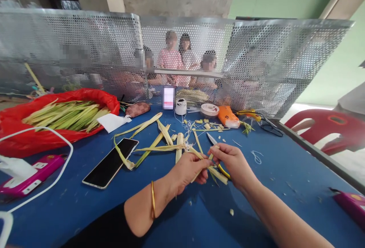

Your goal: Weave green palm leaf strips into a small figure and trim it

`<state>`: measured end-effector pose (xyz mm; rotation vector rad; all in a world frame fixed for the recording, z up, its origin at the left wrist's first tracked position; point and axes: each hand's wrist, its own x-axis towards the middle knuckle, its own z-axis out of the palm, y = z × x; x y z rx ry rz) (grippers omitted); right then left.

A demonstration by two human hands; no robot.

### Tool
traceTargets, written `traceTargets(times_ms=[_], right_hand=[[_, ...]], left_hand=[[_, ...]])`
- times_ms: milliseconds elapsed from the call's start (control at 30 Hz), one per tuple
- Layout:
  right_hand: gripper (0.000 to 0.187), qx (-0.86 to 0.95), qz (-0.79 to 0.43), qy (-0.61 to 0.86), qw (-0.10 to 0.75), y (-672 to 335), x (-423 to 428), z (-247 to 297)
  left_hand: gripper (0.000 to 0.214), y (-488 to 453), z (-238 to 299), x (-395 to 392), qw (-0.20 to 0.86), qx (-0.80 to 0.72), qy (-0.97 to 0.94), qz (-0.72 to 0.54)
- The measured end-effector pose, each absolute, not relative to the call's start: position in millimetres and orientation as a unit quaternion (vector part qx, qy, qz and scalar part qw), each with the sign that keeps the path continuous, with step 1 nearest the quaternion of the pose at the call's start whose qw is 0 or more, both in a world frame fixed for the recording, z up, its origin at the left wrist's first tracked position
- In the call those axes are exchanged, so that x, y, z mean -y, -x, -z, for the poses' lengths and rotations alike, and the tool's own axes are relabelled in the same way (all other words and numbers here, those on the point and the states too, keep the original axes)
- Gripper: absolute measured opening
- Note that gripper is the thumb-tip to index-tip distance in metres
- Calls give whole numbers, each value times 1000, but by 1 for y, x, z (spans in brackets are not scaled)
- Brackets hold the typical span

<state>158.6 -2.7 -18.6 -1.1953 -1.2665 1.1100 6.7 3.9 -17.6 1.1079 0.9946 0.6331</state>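
My left hand (191, 167), with a gold bangle on its wrist, is closed on a pale yellow-green corn husk strip (196, 152) at the middle of the blue table. Beside it, my right hand (228, 160) pinches the end of a husk strip between thumb and fingers. Whether both hands hold the same strip I cannot tell. Scissors (211, 138) lie under and behind my right hand, a blade and part of a yellow handle showing. Several loose husk strips (154, 147) spread out to the left of my hands, with tangled white thread (188, 128) behind them.
A red plastic bag (110, 98) of husks stands at the left, near a dark phone (111, 164) and a purple power strip (31, 176). A thread spool (181, 107), tape roll (209, 110) and orange packet (229, 117) line the back. Behind a perforated metal screen (185, 24) are several people.
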Motion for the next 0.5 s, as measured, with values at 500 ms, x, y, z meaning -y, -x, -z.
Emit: traceTargets(times_ms=[500], right_hand=[[47,521,-320,568,551,-179,-8,9]], left_hand=[[40,4,5,-8,750,-387,-457,-283]])
